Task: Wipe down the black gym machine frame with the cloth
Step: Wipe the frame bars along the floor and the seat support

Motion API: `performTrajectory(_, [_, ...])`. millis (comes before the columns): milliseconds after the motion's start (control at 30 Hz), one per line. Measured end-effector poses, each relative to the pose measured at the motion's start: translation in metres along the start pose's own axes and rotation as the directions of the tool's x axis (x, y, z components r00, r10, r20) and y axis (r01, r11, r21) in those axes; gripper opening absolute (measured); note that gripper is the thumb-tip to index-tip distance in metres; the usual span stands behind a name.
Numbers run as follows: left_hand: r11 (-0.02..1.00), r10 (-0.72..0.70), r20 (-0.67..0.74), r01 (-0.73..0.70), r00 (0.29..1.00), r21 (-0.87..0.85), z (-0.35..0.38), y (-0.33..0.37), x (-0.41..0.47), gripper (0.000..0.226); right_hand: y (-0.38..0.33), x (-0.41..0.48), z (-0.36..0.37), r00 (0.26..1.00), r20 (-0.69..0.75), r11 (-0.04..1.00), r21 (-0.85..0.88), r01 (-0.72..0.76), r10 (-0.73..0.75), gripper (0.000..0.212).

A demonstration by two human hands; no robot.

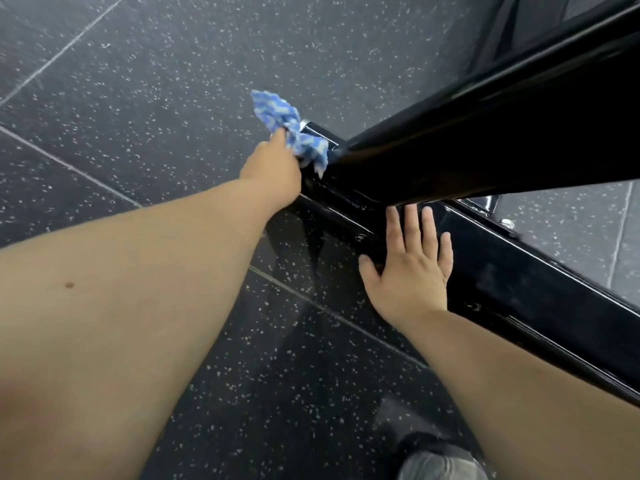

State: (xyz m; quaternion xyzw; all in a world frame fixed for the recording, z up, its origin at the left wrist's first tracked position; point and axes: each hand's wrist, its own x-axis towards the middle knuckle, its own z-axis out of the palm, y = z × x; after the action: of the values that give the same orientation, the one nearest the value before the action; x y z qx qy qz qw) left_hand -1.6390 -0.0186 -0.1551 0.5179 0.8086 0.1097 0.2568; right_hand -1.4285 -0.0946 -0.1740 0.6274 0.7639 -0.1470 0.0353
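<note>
Bare left forearm (138, 289) with 1 small dark mole (69, 284), bare right forearm (519, 375), blurred grey shoe or knee (440, 462)

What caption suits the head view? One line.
Left hand holds a blue cloth against the black frame; right hand rests flat on it.

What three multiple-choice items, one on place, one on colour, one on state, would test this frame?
1. Where is the cloth?
A) in the right hand
B) in the left hand, at the end of the frame's low beam
C) in a pocket
2. Cloth colour?
A) blue and white
B) red
C) yellow
3. The right hand is:
A) clenched
B) holding a bottle
C) flat on the beam, fingers straight
Answers: 1 B, the left hand grips it there; 2 A, its blue-white pattern shows; 3 C, straight fingers lie on the beam.
</note>
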Motion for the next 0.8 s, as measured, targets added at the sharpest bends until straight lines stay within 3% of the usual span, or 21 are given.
performTrajectory(100, [0.993,-0.111,0.066,0.113,0.992,-0.026,-0.008,-0.010,-0.034,0.043,-0.013,0.006,-0.014,0.994,-0.037,0.973,0.214,-0.092,0.102,0.087])
performTrajectory(167, [0.974,-0.137,0.140,0.159,0.981,-0.159,-0.010,-0.012,-0.057,0.048,-0.035,0.010,-0.025,0.961,-0.046,0.872,0.434,-0.227,0.273,0.093])
performTrajectory(267, [0.958,-0.071,0.131,0.104,0.989,-0.268,-0.008,-0.005,-0.038,0.051,-0.067,0.023,-0.027,0.836,-0.053,0.633,0.679,-0.371,0.546,0.103])
performTrajectory(367, [0.947,-0.029,0.110,0.062,0.994,-0.314,-0.008,0.001,-0.005,0.049,-0.081,0.035,-0.015,0.717,-0.085,0.518,0.749,-0.412,0.692,0.110])
performTrajectory(467, [0.939,0.015,0.175,0.046,0.984,-0.340,-0.008,-0.011,0.035,0.041,-0.088,0.046,0.000,0.677,-0.130,0.549,0.703,-0.452,0.724,0.114])
performTrajectory(533, [0.893,0.054,0.261,0.071,0.964,-0.445,-0.007,-0.017,0.053,0.040,-0.088,0.047,0.007,0.668,-0.174,0.577,0.685,-0.446,0.723,0.112])
performTrajectory(600, [0.852,0.096,0.263,0.057,0.960,-0.520,-0.002,-0.020,0.064,0.044,-0.090,0.050,0.014,0.659,-0.209,0.591,0.681,-0.433,0.723,0.112])
performTrajectory(800, [0.960,0.161,0.186,-0.110,0.969,-0.258,-0.008,-0.043,0.011,0.026,-0.098,0.048,0.004,0.658,-0.135,0.558,0.669,-0.491,0.741,0.115])
